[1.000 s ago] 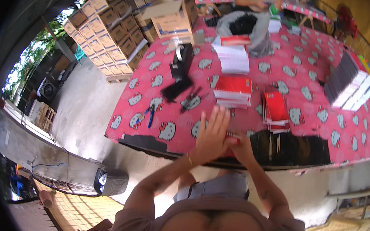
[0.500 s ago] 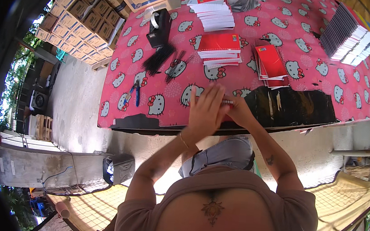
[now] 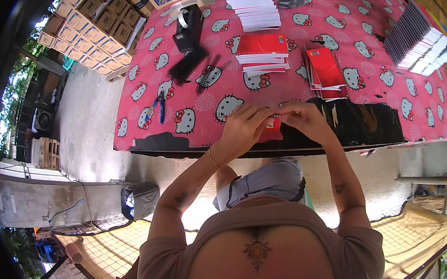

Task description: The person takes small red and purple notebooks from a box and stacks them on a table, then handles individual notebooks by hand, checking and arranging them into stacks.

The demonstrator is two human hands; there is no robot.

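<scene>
At the near edge of the table, a small red-covered notebook (image 3: pixel 273 132) lies partly hidden under my hands. My left hand (image 3: pixel 244 126) is closed at the notebook's left side, fingertips at its top edge. My right hand (image 3: pixel 308 122) meets it there from the right, thumb and fingers pinched at the same edge. What the fingertips pinch along that edge is too small to make out. Farther off are a stack of red notebooks with punched pages (image 3: pixel 263 54) and, right of it, a pile of red notebooks with dark coils (image 3: pixel 325 71).
Black binding coils (image 3: pixel 188 65), blue-handled pliers (image 3: pixel 156 106) and a black tape dispenser (image 3: pixel 189 28) lie to the left. A taller stack of punched pages (image 3: pixel 254 12) and a stack of bound notebooks (image 3: pixel 420 40) stand farther back. Cardboard boxes (image 3: pixel 91 27) are piled beyond the table's left.
My left hand has drawn back from lying flat over the notebook, its fingers now bent at the top edge. My right hand has risen slightly to that edge, uncovering some red cover.
</scene>
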